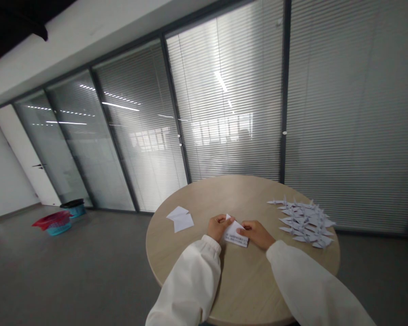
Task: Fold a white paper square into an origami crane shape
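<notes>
Between my two hands is a folded sheet of white paper (234, 233) with lines of printed text along its lower part and a pointed top. My left hand (219, 226) pinches its upper left edge, thumb on top. From the other side my right hand (256, 233) grips the right edge, its thumb also lying on the paper. Both hands are low over the round wooden table (204, 271). Left of them lies another creased piece of white paper (181, 219). Several folded white paper cranes (306, 222) are grouped in rows at the right of the table.
Two blue baskets stand on the floor at the far left, one with a red liner (56, 222) and one with a black liner (75, 208). Glass partitions with blinds (227, 113) rise behind the table. A white door (23, 154) is at the far left.
</notes>
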Tool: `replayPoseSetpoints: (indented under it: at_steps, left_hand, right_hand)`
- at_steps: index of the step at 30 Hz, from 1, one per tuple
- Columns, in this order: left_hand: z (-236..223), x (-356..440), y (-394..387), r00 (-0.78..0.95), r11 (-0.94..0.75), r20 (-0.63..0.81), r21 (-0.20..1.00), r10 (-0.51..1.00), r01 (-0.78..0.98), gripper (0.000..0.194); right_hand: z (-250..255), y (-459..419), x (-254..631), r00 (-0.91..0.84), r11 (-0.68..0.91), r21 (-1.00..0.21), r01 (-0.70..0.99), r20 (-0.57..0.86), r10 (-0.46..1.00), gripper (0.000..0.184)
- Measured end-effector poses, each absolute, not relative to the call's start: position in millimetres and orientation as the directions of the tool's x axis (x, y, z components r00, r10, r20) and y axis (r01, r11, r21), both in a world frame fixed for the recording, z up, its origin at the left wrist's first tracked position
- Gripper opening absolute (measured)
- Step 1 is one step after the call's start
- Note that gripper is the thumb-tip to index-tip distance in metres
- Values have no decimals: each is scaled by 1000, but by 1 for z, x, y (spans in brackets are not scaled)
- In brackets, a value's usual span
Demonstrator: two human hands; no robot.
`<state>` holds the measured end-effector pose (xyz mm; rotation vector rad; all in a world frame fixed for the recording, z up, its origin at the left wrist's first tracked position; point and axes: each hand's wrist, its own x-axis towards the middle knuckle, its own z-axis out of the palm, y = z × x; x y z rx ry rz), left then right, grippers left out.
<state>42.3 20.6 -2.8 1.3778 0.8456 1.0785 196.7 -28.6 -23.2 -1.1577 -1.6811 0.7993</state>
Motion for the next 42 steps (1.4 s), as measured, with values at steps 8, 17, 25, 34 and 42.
replayPoseSetpoints:
  at_steps: [8, 17, 25, 34, 42]
  left_hand:
    - [-5, 41, 23, 305, -136, 154, 988, 940, -79, 38]
    - [-6, 39, 26, 276, -206, 210, 978, 938, -46, 47]
    - [-9, 34, 35, 152, -275, 274, 961, 950, -12, 55]
    - [-15, 39, 36, 253, -174, 181, 984, 950, -48, 51]
    - [-16, 38, 37, 256, -154, 164, 986, 953, -61, 51]
  right_hand:
    - [-21, -31, 196, -141, 354, -872, 339, 325, 935, 30]
    - [-20, -32, 196, -129, 335, -870, 363, 309, 942, 25]
    - [-17, -32, 193, -115, 350, -931, 103, 338, 934, 36]
    - [-25, -25, 201, -26, 381, -899, 216, 385, 923, 32]
    - [-23, -27, 200, -23, 374, -904, 207, 377, 926, 33]
